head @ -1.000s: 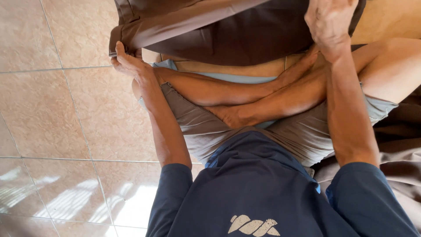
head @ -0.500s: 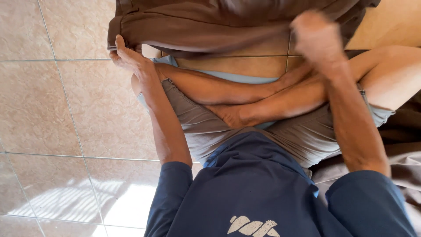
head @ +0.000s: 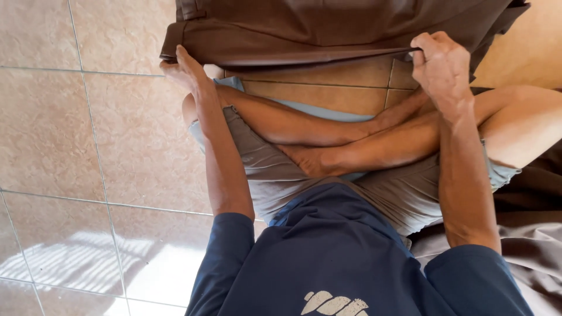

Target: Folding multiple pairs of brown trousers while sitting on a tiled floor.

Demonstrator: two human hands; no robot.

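A dark brown garment (head: 328, 26), a pair of trousers by its waistband, lies spread on the tiled floor in front of my crossed legs. My left hand (head: 184, 70) pinches its near left corner by the waistband. My right hand (head: 442, 61) is closed on the garment's near edge further right, and the edge runs taut between the two hands. I sit cross-legged in grey shorts (head: 263, 169) and a navy shirt (head: 328, 257).
Beige floor tiles (head: 76, 146) stretch to the left, with a sunlit patch near the bottom left. More brown cloth (head: 527, 234) lies heaped at my right side. A light blue mat edge (head: 319, 108) shows under my legs.
My right hand has come down and toward me with the garment's edge, drawing the cloth flat. The left hand has held its corner in place.
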